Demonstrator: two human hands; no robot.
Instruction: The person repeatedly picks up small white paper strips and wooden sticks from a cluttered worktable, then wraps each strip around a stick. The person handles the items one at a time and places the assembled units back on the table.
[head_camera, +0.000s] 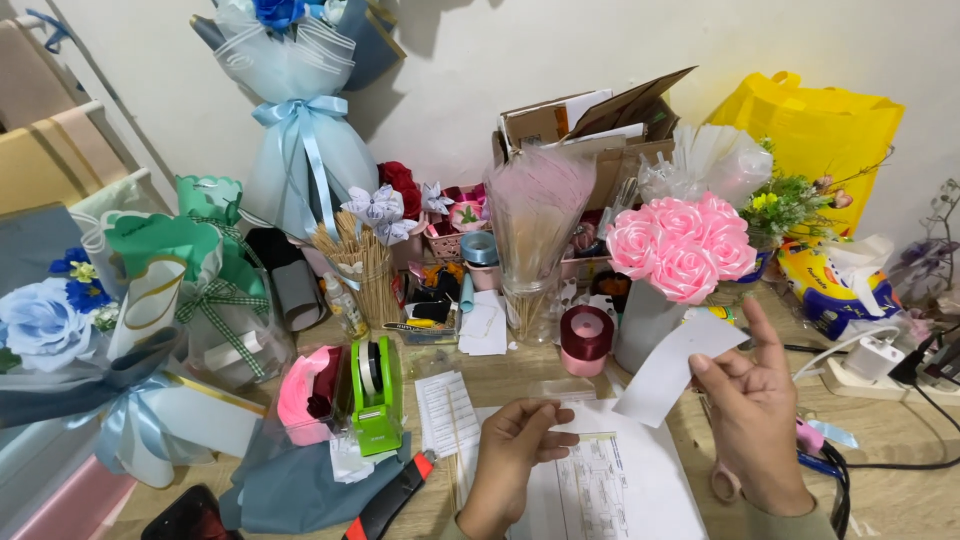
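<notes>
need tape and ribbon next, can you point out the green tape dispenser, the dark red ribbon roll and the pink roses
green tape dispenser (377, 395), head view, on its side wall
dark red ribbon roll (586, 336), head view, on its outer side
pink roses (683, 246), head view, on the middle bloom

A: ribbon strip (668, 372) in the right hand (762, 420) looks like matt white satin?
B: yep, smooth. Pink roses (684, 245) are glossy satin too, tape dispenser (377, 394) shiny green plastic, table (505, 378) pale matt wood grain.
</notes>
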